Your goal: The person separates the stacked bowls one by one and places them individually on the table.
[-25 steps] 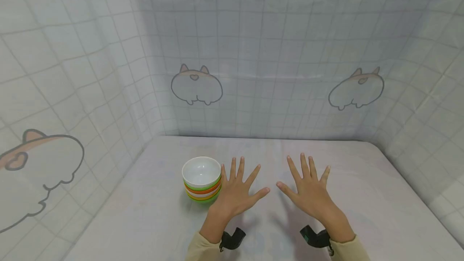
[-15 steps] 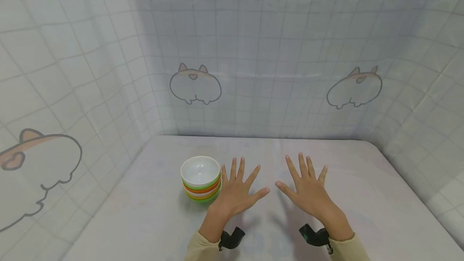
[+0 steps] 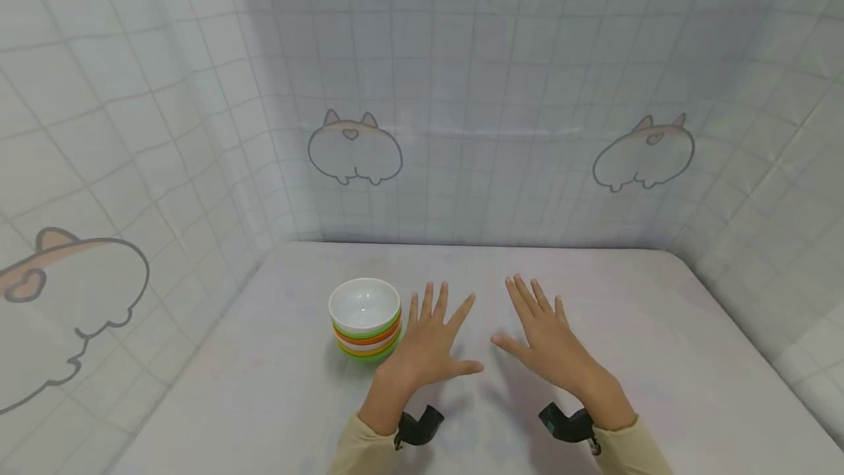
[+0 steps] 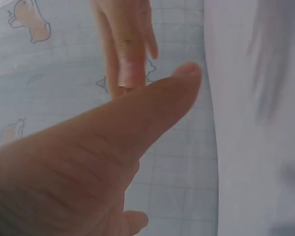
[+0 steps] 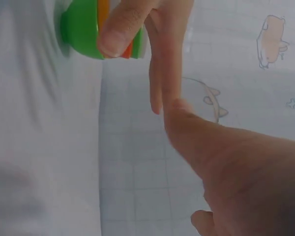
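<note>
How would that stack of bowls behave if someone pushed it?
The stack of bowls would probably slide together, since the bowls sit nested. The smooth, shiny white top bowl suggests a stiff, rather slippery surface. A push high up might tip it, as the green bottom bowl narrows toward its foot.

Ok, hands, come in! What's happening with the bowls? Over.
Left hand, right hand: fingers straight, holding nothing. Bowls: stacked upright on table. In right hand's way: left hand, between it and bowls.
</note>
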`<state>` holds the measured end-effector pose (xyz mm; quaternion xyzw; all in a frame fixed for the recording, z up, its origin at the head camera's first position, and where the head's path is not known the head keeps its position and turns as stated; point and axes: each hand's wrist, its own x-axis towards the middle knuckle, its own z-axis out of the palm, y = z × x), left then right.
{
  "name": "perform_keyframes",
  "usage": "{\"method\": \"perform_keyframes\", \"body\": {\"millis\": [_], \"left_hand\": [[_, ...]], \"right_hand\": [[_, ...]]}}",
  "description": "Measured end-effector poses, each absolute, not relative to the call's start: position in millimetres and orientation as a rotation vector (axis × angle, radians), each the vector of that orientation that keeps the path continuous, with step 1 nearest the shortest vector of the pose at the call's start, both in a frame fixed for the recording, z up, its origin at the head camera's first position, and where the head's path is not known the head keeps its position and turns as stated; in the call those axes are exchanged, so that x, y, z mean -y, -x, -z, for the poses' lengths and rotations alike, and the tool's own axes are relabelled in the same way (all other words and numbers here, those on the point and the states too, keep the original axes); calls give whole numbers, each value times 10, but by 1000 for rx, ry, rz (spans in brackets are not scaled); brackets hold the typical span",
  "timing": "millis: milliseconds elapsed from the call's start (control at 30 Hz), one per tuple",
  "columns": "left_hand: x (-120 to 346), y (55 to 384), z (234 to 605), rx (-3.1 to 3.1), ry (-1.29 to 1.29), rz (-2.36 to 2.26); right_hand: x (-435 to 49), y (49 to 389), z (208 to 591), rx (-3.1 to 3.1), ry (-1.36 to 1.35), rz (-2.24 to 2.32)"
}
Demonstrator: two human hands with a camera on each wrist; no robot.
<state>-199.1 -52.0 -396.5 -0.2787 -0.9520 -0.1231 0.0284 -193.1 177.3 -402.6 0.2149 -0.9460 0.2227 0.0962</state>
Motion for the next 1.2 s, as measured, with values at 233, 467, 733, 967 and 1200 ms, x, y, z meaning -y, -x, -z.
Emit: {"method": "perform_keyframes", "body": {"millis": [233,467,733,967,1200], "left_hand": [[566,1958,3968,2879,914,384],[897,1944,3982,2643,959,393],[1529,2003,3885,2448,743,670],[2078,2141,3888,2641,492,1045],[2332,2278,3960,2776,522,1444]], "right_hand": [[-1706,1904,4100,2798,-707,-680],[-1671,1893,4233,2731,-801,-595],[-1557,2082,4426,2735,-898,-822],[-1214,2382,4489,2801,-962,-1161],[-779,2543,4355,2791,-1014,-1230]]}}
